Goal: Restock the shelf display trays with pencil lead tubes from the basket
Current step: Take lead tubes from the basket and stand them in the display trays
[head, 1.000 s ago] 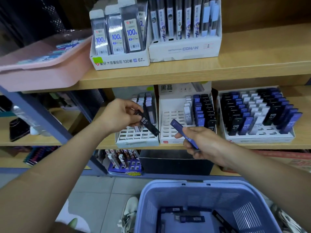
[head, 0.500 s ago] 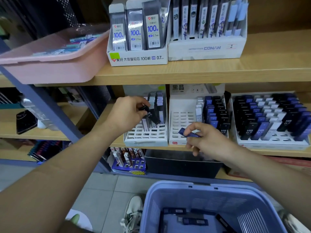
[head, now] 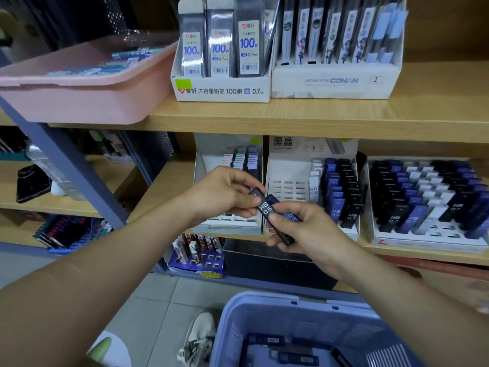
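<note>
Subject: black tube [head: 266, 209], marked HB 0.5. It lies tilted in front of the left edge of the middle tray [head: 288, 186], held at both ends and not seated in any slot.

Hands: the left hand [head: 225, 194] pinches the tube's upper end between thumb and fingertips. The right hand [head: 309, 231] is curled round a blue tube [head: 275, 201], which crosses just behind the black one. Its thumb also presses on the lower half of the black tube.

Change noted: a second ago the hands were apart. The left held the black tube to the left of the middle tray, and the right held the blue tube in front of it. Half a second ago the left hand was further in over the left-hand tray's slots. The hands have since met at the middle tray's left edge, and both tubes now touch the right hand.

Assessment: this appears to be a handover of the black tube to the right hand, probably for the black column at the right of the middle tray. Neither tube is placed yet.

Surroundings: the middle tray's left slots are unfilled. More tubes lie in the basket [head: 291, 308] below the middle tray, so restocking is not finished.
</note>
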A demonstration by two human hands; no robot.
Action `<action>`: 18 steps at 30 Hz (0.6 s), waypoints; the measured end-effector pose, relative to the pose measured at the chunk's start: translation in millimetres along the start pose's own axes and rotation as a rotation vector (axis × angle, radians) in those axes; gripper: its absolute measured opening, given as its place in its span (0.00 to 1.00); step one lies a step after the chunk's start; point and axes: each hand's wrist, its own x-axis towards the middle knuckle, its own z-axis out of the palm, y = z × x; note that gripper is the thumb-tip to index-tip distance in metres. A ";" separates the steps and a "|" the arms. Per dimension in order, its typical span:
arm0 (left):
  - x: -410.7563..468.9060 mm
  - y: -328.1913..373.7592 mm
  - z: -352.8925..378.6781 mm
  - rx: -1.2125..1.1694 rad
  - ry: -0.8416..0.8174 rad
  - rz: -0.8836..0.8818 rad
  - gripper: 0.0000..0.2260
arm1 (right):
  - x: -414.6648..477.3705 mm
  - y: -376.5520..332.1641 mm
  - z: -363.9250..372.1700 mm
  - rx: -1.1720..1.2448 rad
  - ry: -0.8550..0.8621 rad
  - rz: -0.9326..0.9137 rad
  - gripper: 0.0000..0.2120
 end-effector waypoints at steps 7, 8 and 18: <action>0.1 2.9 -10.5 0.059 0.046 -0.023 0.07 | 6.5 9.6 11.6 0.036 0.011 -0.022 0.03; 0.7 2.4 -15.4 0.085 0.086 -0.012 0.06 | 7.5 12.6 14.6 -0.016 0.035 -0.025 0.04; 24.1 2.6 22.0 0.368 0.241 0.228 0.10 | -22.1 54.2 -38.3 -0.841 0.243 -0.193 0.25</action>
